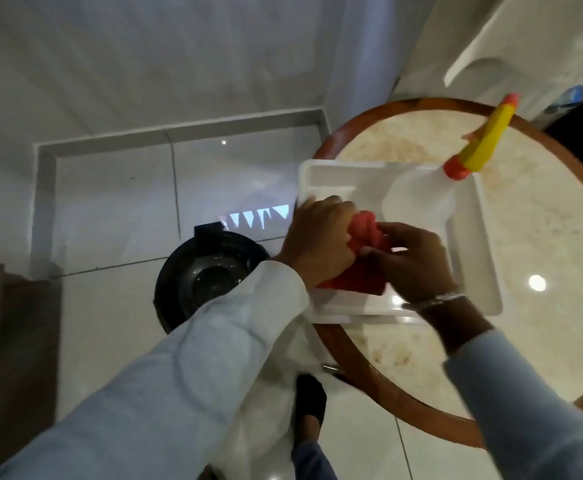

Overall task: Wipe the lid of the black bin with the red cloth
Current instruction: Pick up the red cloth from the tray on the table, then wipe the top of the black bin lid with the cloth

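From the head camera, looking down, both hands were over a white tray (484,258) that sat on a round desk (542,216) with a brown rim. The left hand (321,237) was closed around the top of the red cloth (364,233), bunching it up. The right hand (411,258) pinched the other side of the same cloth with its fingers. So both hands held the cloth, and the cloth hung just above the near part of the tray. A clear spray bottle (418,199) with an orange and yellow top lay in the tray, just past the hands. The black bin (200,278) stood on the white tile floor, down and to the left of the hands, close beside the desk. Its round lid (213,275) faced up and had small white specks on it. The left sleeve (186,358) crossed over the near edge of the bin, so that part was hidden. The left hand was the one nearer the bin. I think the wiping had not begun yet, because the cloth was over the tray and not touching the lid. The next move would most likely need the cloth carried left and down onto the lid.
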